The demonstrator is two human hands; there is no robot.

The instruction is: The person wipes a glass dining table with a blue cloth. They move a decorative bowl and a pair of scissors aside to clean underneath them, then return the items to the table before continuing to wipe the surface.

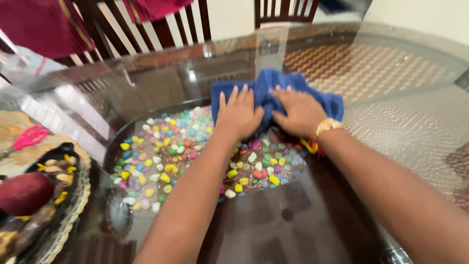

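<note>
Blue cloth (273,90) lies bunched on the glass table top (391,112), near the middle of the table and just past the bed of coloured pebbles. Both hands are on it. The left hand (238,117) lies flat on the near left part of the cloth, fingers spread and pressing down, gripping nothing. The right hand (299,113) rests on the cloth's middle, fingers together and slightly curled into the folds; whether they pinch the fabric cannot be told. A gold bracelet (328,126) sits on the right wrist.

The table top is clear glass with a rounded edge and strong reflections across it. Under the glass is a dark wooden base, with a woven lattice panel (342,63) showing through at the far right. Dark wooden chairs (146,24) stand at the far side, a maroon cloth (39,24) draped over one of them, and a pale wall lies behind.

Beneath the glass, a shallow round recess holds coloured pebbles (166,151): yellow, white, pink, green, blue and red, spread loosely over a brown bed. At the left edge, a dark tray (53,195) on a woven mat holds a dark red round object (24,193) and small yellow and white pieces.
</note>
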